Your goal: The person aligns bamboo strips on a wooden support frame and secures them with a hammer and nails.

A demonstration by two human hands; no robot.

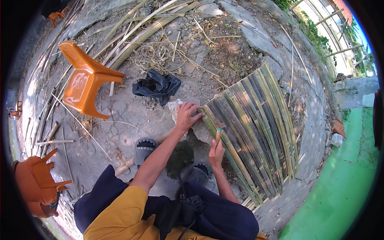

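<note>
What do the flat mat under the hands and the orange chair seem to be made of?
Mat: split bamboo slats, it seems, green to dark with a dull sheen and long grain; both hands touch its near end. Chair: moulded plastic, smooth and glossy, with a perforated back; it lies tipped over on the ground.

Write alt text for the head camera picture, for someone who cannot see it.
Seen from above, a crouching person presses the left hand on the end of a flattened bamboo mat on rough ground, while the right hand holds a small tool against its strips. An orange plastic chair lies tipped over beside a black plastic bag.
</note>
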